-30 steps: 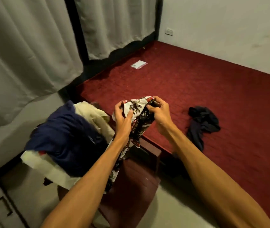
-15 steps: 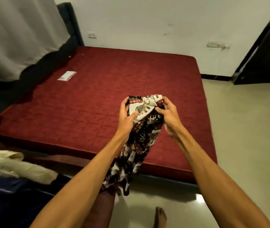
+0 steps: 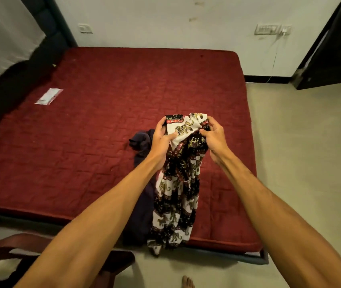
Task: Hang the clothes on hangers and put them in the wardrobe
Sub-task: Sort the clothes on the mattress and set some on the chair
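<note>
Above the bed (image 3: 82, 163), fingers (image 3: 170, 136) pinching patterned garment (image 3: 176, 194).

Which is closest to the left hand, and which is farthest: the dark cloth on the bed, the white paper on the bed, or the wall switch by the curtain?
From the left hand:
1. Dark cloth, right beside it on the bed.
2. White paper, far left on the bed.
3. Wall switch, up on the back wall.

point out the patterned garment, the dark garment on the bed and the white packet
patterned garment (image 3: 174, 196), head view, hanging middle part
dark garment (image 3: 141, 140), head view, bunched top on the bed
white packet (image 3: 48, 96), head view, its centre
</note>
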